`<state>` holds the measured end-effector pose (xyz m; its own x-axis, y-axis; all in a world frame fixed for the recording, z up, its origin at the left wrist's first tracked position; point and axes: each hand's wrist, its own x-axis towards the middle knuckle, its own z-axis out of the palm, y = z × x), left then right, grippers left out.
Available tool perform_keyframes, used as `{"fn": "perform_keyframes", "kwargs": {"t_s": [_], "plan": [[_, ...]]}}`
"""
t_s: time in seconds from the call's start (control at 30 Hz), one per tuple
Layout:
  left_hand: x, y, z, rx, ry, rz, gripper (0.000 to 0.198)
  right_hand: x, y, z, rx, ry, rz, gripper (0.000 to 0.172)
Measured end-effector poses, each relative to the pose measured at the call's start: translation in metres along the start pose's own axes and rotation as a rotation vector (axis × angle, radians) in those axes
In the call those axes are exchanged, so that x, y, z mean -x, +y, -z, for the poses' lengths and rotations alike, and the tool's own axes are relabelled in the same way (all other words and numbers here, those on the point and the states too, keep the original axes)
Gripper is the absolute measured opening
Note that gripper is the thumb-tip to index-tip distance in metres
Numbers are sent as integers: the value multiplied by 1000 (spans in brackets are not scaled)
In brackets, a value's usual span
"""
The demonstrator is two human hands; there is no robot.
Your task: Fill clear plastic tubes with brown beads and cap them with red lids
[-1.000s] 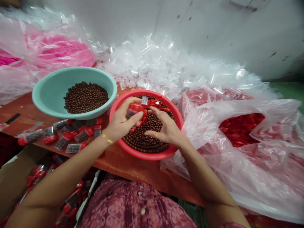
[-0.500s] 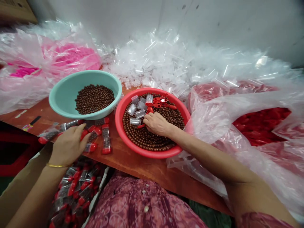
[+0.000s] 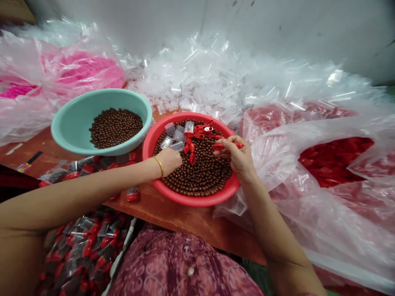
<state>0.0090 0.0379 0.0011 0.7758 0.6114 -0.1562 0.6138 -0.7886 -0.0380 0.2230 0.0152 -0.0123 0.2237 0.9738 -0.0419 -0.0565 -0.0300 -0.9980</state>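
Note:
My right hand [image 3: 240, 156] is over the right side of a red basin [image 3: 193, 201] and pinches a red plastic cap [image 3: 219, 146] between thumb and fingers. My left hand [image 3: 170, 161], with a gold bangle at the wrist, reaches into the basin's left side. Its fingers are curled down and hide whatever they hold. Just beyond it lie several clear plastic tubes [image 3: 179, 135]. Brown round beads [image 3: 200, 176] fill the basin. More red caps [image 3: 191, 149] rest on the beads between my hands.
A turquoise basin [image 3: 66, 133] with brown beads stands left. Filled red-capped tubes [image 3: 132, 194] lie below it, partly behind my left arm, and many more fill a box [image 3: 83, 250] underneath. Clear tubes [image 3: 210, 78] are heaped behind. A plastic bag of red pieces [image 3: 336, 160] sits right.
My left hand has moved from the filled tubes rightward into the red basin. My right hand has shifted right and lifted a red cap. The view has turned slightly.

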Motion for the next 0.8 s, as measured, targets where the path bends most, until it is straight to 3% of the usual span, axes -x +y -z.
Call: {"fn": "perform_keyframes", "kwargs": {"t_s": [0.1,0.2,0.33,0.43,0.7,0.8], "plan": [[-4,9,-1,-62,-147,-15,28,-3,-2,0,-18,64,16,35],[-15,27,0,36,-236,-19,27,-7,1,1,58,154,76,35],[-38,45,-4,294,-265,159,19,-7,4,7,79,211,188,46],[-54,42,-11,386,-237,235,13,-7,5,8,84,180,172,50],[-81,35,-26,740,7,408,18,-6,0,4,84,119,72,33],[-83,35,-23,995,95,416,13,-5,1,5,16,139,101,31]]}}
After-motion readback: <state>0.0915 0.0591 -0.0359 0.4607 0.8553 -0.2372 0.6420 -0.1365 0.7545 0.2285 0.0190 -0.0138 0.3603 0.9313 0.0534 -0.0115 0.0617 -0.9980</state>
